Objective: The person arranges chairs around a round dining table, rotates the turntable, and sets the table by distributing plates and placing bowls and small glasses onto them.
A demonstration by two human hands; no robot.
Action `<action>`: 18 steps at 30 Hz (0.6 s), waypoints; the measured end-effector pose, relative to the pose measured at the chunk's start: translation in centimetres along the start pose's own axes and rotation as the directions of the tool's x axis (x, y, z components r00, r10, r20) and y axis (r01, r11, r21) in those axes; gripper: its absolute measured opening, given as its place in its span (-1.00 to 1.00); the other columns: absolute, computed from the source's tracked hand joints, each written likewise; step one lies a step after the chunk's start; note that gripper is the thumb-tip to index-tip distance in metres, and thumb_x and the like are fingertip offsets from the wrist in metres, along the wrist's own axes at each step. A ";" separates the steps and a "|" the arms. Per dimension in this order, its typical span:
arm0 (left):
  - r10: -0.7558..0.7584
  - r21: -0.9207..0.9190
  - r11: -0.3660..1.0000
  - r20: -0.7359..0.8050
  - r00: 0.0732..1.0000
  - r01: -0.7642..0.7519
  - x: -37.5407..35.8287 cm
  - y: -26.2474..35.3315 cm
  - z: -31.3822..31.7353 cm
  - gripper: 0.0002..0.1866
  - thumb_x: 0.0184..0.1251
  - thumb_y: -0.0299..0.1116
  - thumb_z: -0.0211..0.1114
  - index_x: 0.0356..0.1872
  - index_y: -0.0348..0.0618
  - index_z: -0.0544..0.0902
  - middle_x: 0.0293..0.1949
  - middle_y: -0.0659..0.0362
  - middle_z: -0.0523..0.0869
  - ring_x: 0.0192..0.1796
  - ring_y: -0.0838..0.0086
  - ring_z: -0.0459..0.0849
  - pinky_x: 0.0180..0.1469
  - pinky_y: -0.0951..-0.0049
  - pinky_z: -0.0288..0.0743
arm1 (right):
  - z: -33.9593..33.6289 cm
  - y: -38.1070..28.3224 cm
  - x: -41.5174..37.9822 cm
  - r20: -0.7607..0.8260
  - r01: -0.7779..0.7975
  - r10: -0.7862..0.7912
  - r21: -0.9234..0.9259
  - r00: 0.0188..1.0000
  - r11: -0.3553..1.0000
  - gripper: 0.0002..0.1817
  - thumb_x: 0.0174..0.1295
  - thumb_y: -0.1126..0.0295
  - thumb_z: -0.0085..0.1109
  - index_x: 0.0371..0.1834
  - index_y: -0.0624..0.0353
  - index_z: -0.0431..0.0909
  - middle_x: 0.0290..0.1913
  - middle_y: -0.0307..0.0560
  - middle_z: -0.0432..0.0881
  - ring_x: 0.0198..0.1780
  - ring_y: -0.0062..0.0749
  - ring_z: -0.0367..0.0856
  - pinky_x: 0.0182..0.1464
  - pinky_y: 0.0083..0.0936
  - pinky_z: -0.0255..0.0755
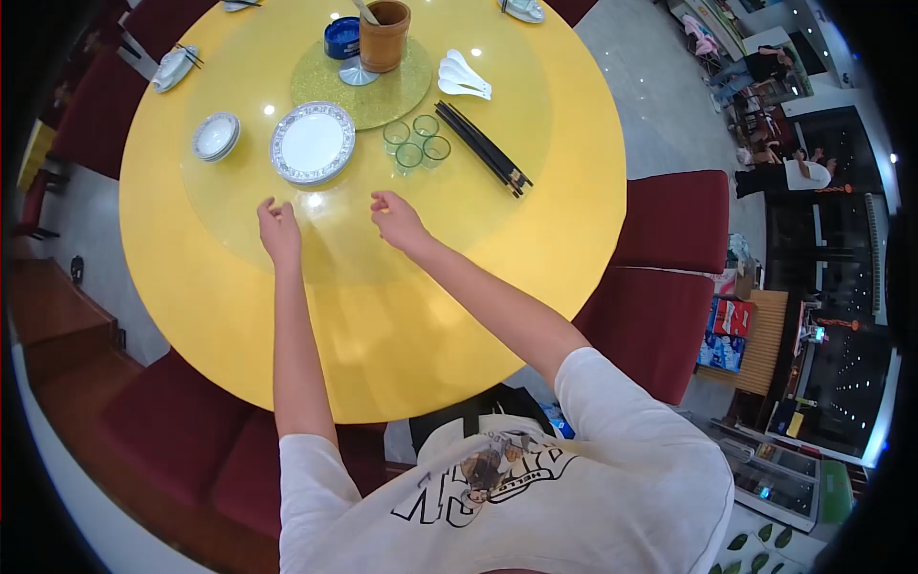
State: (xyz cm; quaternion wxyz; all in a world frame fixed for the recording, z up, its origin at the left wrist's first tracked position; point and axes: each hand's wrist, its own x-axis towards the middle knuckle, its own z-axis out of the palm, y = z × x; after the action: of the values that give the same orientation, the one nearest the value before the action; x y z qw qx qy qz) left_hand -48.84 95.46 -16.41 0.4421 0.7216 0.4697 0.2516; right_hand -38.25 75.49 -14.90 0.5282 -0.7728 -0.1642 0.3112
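Both hands are empty: the left hand (280,231) and right hand (398,222) hang over the yellow round bench (196,273), fingers loosely curled and partly spread, pinching nothing. Nearest item: the stack of round white plates with grey patterned rims (313,143), just far of the gap between them, closer to the left. Best grip, probably: one hand each side, fingers under the bottom plate, thumbs over the rim, lift level so nothing slides. Mind the four green-tinted clear glasses (409,156) just right; a bump would likely tip them. Plates look glossy, plain-centred, lying flat, lower edges showing on the near side.
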 end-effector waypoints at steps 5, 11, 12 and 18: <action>0.005 0.155 0.988 0.023 1.000 -0.008 7.8 1.8 1.2 -0.48 0.35 -0.06 0.22 0.15 -0.25 0.47 -0.23 0.01 0.69 -0.15 0.15 0.67 -0.03 0.19 0.49 | 2.5 -2.3 6.6 -0.142 -0.155 0.155 0.009 0.978 0.988 -0.45 0.21 0.29 0.20 0.26 0.25 0.35 -0.09 0.07 0.66 0.00 -0.12 0.65 0.06 -0.27 0.49; 0.078 0.276 0.955 0.123 0.989 -0.109 11.7 1.5 1.9 -0.57 0.34 -0.01 0.25 -0.09 -0.22 0.57 -0.37 0.01 0.70 -0.25 0.13 0.69 -0.10 0.17 0.51 | 4.1 -4.8 10.8 -0.315 -0.210 0.164 -0.115 0.935 0.971 -0.51 0.19 0.27 0.30 0.13 0.20 0.38 -0.15 0.02 0.64 -0.26 -0.26 0.65 -0.20 -0.37 0.51; 0.082 0.293 0.949 0.137 0.987 -0.120 11.8 1.5 1.9 -0.59 0.33 -0.03 0.26 -0.11 -0.22 0.57 -0.38 0.02 0.70 -0.26 0.14 0.69 -0.12 0.18 0.51 | 4.2 -4.9 11.1 -0.320 -0.214 0.168 -0.114 0.932 0.970 -0.51 0.19 0.27 0.30 0.13 0.20 0.38 -0.15 0.02 0.64 -0.26 -0.26 0.65 -0.20 -0.37 0.51; 0.115 0.307 0.938 0.158 0.981 -0.160 12.0 1.2 1.9 -0.67 0.33 -0.13 0.27 -0.20 -0.23 0.58 -0.41 0.03 0.70 -0.29 0.13 0.69 -0.18 0.18 0.51 | 4.2 -4.2 11.7 -0.402 -0.225 0.148 -0.152 0.904 0.962 -0.68 0.09 0.24 0.33 -0.15 0.15 0.54 -0.28 -0.01 0.70 -0.18 -0.12 0.69 -0.11 -0.22 0.53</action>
State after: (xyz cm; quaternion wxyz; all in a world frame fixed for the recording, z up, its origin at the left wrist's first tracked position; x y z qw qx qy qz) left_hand -41.59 105.26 -16.89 0.3324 0.8302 0.4208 0.1524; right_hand -31.88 86.97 -15.67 0.4398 -0.8789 -0.0112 0.1842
